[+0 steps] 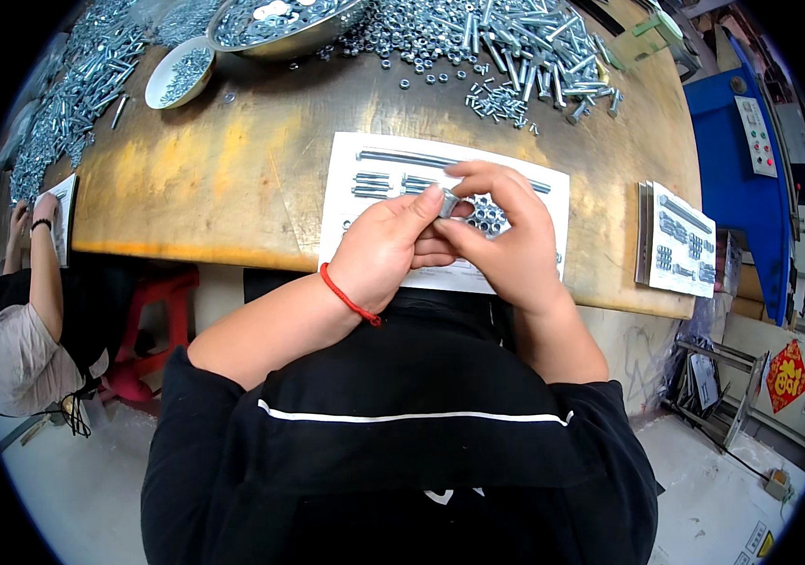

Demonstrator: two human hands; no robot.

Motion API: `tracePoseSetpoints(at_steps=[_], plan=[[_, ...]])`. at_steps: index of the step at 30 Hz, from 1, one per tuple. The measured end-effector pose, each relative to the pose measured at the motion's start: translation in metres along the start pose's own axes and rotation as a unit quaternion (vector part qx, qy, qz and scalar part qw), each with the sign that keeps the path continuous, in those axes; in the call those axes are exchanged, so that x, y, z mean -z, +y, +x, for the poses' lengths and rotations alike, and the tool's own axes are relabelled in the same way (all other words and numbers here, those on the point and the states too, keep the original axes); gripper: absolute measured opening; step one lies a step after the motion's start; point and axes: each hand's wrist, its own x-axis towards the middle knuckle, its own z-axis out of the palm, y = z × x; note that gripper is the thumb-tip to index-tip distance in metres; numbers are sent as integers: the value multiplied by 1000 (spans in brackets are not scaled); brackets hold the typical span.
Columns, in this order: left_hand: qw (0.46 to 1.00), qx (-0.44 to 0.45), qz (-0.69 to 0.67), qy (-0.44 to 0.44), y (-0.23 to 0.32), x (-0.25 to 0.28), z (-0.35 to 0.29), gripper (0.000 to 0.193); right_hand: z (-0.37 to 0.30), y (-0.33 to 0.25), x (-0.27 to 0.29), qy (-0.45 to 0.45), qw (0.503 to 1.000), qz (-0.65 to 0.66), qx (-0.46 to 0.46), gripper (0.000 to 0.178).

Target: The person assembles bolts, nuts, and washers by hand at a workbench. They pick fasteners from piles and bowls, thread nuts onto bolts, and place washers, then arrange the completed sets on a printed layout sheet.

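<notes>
Over a white card [440,151] at the table's front edge, both my hands meet around a small silver metal piece [448,201], probably a nut or bolt end; fingers cover much of it. My left hand [385,235], with a red cord at its wrist, presses it with the thumb. Fingers of my right hand [513,235] curl over its other side, closed on the same piece. Long rods, short bolts and nuts show on the card in groups. Whether these are real or printed, I cannot tell. My hands hide the card's middle.
Loose bolts [539,56] and nuts are heaped at the back, beside a metal bowl [280,42] of washers and a white bowl [181,80] of small parts. Matching cards [680,240] stack at right. Another person [30,330] works at left near a red stool [162,315].
</notes>
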Motion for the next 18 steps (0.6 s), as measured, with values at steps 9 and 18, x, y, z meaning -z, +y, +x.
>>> tracePoseSetpoints(at_steps=[9,18], plan=[[981,22,130,-142,-6,-4,4,26,-36,4,43,-22,998,44,44,28],[977,28,168,-126,-7,-24,9,29,-53,15,58,8,997,0,80,36]])
